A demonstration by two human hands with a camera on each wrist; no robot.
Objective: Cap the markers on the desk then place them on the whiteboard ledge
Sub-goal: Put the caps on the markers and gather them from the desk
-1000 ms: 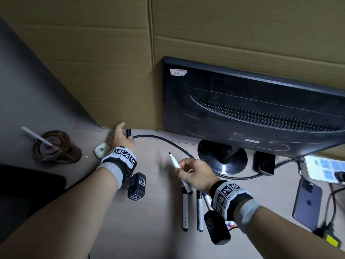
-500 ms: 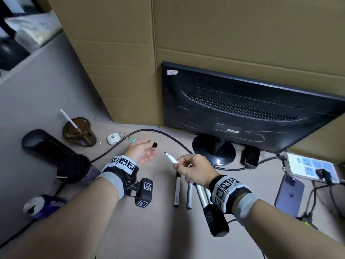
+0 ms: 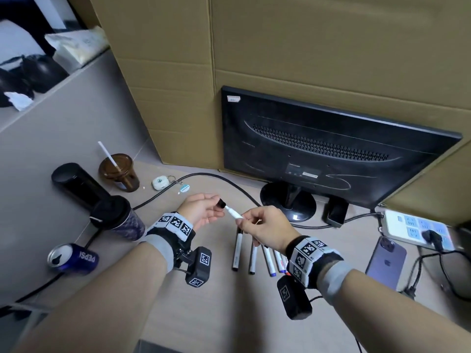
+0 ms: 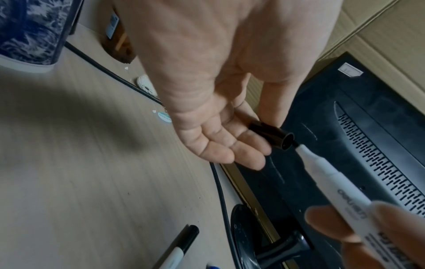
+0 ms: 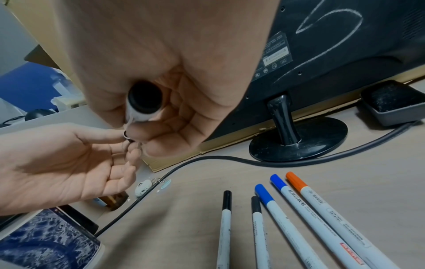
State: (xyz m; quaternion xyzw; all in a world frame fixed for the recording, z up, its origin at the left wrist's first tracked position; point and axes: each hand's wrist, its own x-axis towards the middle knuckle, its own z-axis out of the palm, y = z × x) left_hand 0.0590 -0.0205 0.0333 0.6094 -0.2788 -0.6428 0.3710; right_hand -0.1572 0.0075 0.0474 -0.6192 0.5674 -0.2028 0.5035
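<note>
My left hand (image 3: 204,207) pinches a small black cap (image 3: 221,203) between thumb and fingertips, its open end facing right. My right hand (image 3: 265,229) grips a white uncapped marker (image 3: 235,213) by its barrel. In the left wrist view the marker (image 4: 326,172) has its tip right at the mouth of the cap (image 4: 273,135). Several capped markers lie side by side on the desk below my right hand: two black (image 5: 226,209), two blue (image 5: 264,195) and one orange (image 5: 296,182). No whiteboard ledge is in view.
A black monitor (image 3: 331,146) on a round stand (image 3: 288,203) backs onto cardboard. A black cable (image 3: 204,178) curves across the desk. At left stand a brown cup (image 3: 119,174), a black tumbler (image 3: 84,189) and a Pepsi can (image 3: 74,258). A phone (image 3: 384,261) and power strip (image 3: 418,229) lie right.
My left hand picked the black cap from near the cardboard and brought it rightward. My right hand lifted the marker, and cap and tip have now met above the desk.
</note>
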